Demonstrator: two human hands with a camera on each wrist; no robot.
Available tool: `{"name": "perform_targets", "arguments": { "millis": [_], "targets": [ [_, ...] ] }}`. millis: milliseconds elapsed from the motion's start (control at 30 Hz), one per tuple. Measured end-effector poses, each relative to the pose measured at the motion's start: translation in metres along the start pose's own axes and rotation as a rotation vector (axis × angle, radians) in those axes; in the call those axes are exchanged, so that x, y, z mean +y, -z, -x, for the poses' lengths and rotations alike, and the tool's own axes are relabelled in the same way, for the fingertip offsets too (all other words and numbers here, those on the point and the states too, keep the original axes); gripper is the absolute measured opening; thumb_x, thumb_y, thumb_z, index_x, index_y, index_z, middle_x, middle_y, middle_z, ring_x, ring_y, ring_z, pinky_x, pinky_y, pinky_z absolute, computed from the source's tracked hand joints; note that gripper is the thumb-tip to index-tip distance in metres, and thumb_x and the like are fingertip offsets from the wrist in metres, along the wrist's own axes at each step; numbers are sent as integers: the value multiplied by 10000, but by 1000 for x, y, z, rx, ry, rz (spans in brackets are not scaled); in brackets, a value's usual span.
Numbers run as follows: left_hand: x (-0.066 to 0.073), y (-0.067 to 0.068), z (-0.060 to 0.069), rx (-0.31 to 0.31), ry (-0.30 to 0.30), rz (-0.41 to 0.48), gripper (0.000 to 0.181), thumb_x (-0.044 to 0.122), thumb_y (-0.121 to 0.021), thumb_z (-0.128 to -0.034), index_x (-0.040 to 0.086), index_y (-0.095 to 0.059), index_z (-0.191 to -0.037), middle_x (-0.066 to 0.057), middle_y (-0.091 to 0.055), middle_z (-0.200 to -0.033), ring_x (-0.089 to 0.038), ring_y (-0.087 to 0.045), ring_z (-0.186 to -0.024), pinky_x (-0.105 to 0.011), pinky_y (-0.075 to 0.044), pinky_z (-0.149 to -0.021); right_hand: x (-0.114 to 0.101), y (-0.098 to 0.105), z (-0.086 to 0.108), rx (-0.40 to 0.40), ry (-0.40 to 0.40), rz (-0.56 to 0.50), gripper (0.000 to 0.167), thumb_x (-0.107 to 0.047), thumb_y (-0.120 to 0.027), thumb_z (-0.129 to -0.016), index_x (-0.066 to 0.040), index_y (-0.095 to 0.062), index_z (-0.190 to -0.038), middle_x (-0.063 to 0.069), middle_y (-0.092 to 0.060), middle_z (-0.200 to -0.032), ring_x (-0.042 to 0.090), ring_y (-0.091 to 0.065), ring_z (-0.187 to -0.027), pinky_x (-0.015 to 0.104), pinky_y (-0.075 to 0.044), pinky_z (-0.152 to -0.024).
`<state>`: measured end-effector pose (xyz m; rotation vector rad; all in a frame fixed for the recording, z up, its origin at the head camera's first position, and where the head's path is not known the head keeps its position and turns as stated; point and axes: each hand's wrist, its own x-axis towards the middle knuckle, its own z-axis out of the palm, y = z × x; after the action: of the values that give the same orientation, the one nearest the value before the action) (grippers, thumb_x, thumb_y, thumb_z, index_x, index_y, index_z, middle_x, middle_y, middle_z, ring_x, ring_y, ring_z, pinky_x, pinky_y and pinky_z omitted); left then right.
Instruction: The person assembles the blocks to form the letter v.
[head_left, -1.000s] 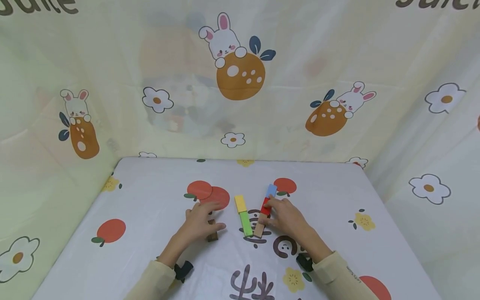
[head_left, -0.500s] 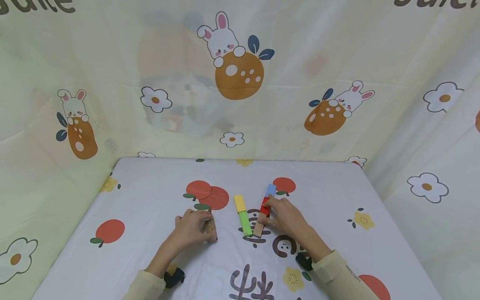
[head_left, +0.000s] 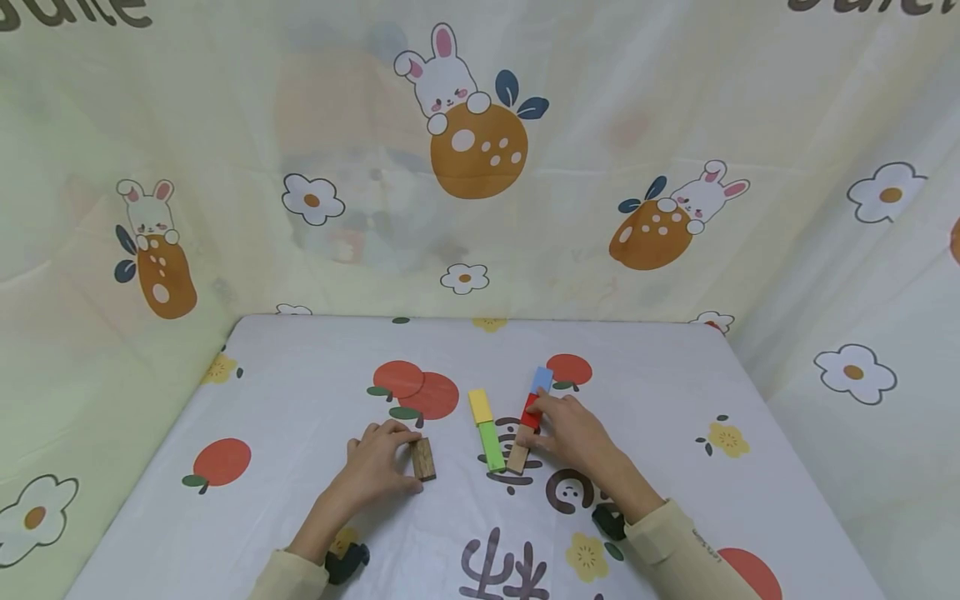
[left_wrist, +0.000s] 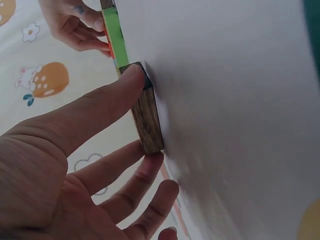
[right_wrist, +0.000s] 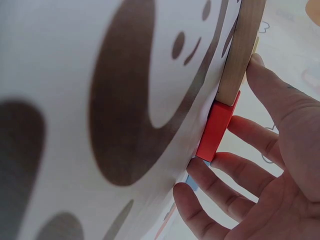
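Observation:
In the head view my left hand [head_left: 378, 462] is at a dark brown wooden block [head_left: 423, 460] lying on the tablecloth. The left wrist view has its thumb on one end of this block [left_wrist: 149, 122] and fingertips at the opposite end. My right hand [head_left: 581, 437] rests against a slanting row of blocks: blue [head_left: 542, 380], red [head_left: 529, 412] and tan [head_left: 518, 450]. Its thumb touches the tan block [right_wrist: 241, 50], while fingertips lie by the red block [right_wrist: 216, 131]. Left of that row, a yellow block [head_left: 481, 407] meets a green block [head_left: 491, 447] end to end.
A white tablecloth [head_left: 300, 400] printed with fruit, flowers and dark lettering covers the table. Behind it hangs a pale curtain [head_left: 360, 100] with rabbit prints, and similar cloth closes both sides. Black straps [head_left: 347, 562] are at the wrists.
My left hand has come down and left onto the dark brown block, which its fingers covered more half a second ago and which now shows plainly. The right hand and coloured blocks stay put.

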<state>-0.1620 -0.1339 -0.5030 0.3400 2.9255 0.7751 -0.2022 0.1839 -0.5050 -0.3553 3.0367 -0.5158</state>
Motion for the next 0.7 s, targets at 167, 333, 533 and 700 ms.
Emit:
{"name": "perform_targets", "arguments": {
  "millis": [167,333,533,700],
  "targets": [
    [0,0,0,3,1,15,679,199,-993,-692,83,-745,-1313,-59,-671,-1267,-270,-537,-1158,-458,-364,-841,-1,1,1,-1,-4,2,574,-453,-868,-851,-147,-722,-1314,170,-537,-1606,352,-626,-1261,468,-607,-1004],
    [-1,-2,0,4,10,27,656,199,-989,-700,93,-751,-1303,-54,-676,-1252,-261,-540,-1160,-456,-371,-851,-1,1,2,-2,-7,0,580,-451,-870,-849,-147,-721,-1320,165,-542,-1602,338,-631,-1227,451,-616,-979],
    [-3,-2,-1,15,12,49,624,208,-982,-713,97,-750,-1282,-70,-687,-1250,-270,-550,-1173,-462,-393,-869,0,0,1,-1,-11,1,576,-449,-872,-848,-158,-721,-1321,160,-537,-1608,337,-627,-1237,444,-617,-982],
    [-4,0,-1,9,24,81,612,206,-975,-719,94,-743,-1274,-97,-684,-1269,-301,-555,-1203,-511,-411,-916,0,-1,1,1,-6,9,577,-446,-875,-846,-157,-723,-1322,160,-539,-1606,340,-630,-1245,448,-611,-998]
  ]
}}
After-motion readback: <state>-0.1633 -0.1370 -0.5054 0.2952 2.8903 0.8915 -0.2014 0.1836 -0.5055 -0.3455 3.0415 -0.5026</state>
